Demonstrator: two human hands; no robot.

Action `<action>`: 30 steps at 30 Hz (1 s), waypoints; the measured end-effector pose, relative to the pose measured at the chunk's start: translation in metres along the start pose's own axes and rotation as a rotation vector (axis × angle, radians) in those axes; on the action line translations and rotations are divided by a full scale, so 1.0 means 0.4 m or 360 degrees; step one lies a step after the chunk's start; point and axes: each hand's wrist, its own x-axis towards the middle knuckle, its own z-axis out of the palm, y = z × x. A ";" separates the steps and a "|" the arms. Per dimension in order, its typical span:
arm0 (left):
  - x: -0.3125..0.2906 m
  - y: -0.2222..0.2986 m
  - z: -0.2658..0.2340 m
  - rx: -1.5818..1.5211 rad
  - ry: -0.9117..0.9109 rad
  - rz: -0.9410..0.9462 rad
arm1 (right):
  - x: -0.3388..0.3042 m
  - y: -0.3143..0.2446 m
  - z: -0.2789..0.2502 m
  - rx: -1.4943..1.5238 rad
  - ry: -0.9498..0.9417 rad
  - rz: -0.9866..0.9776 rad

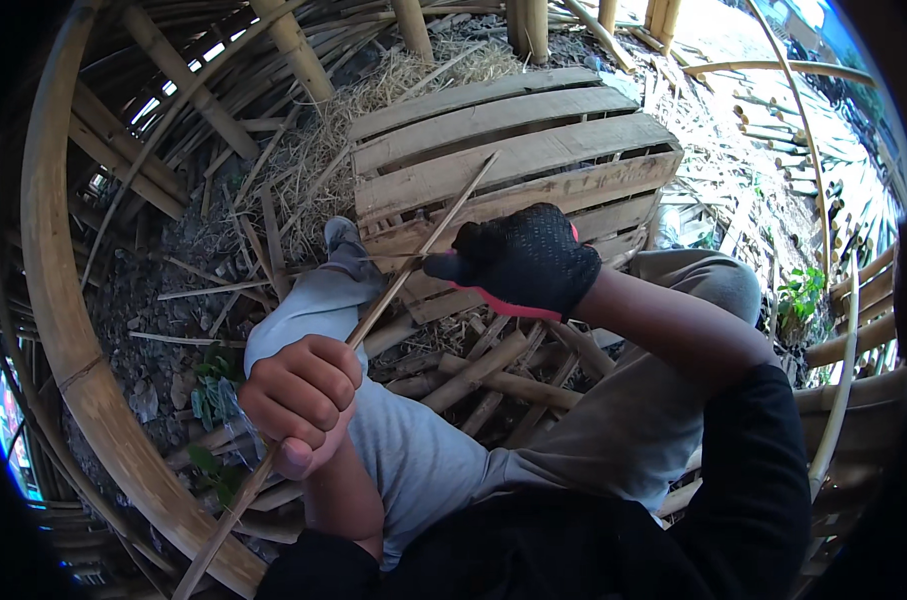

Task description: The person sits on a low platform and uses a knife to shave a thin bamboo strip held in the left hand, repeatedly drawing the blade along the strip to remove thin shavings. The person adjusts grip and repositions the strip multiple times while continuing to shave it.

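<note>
My bare left hand [301, 398] is wrapped round a long, thin bamboo strip [377, 312]. The strip runs slantwise from the lower left up past my right hand, its far tip over the wooden crate [523, 146]. On my right hand [525, 262] is a black glove with pink-red trim, its fingers closed beside the strip. A thin blade-like tool [391, 257] sticks out leftward from that fist and crosses the strip; it shows nearly edge-on, and its handle is hidden in the glove.
Thick bamboo poles [95, 375] curve up the left side and others stand at the back. Cut bamboo pieces [493, 375] lie on the ground between my legs. Dry straw [303, 160] is heaped behind the crate's left side. A green plant [799, 292] grows at the right.
</note>
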 end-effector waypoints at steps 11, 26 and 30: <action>-0.017 -0.005 0.000 0.0054 0.0258 0.0040 | 0.008 -0.080 -0.064 0.0239 -0.0185 0.0036; -0.012 -0.007 -0.020 0.0042 0.0355 0.0032 | 0.050 0.147 0.038 -0.0153 -0.0266 0.0375; -0.002 -0.002 -0.032 0.0054 0.0275 0.0038 | 0.094 0.170 0.028 -0.0132 -0.0408 0.0486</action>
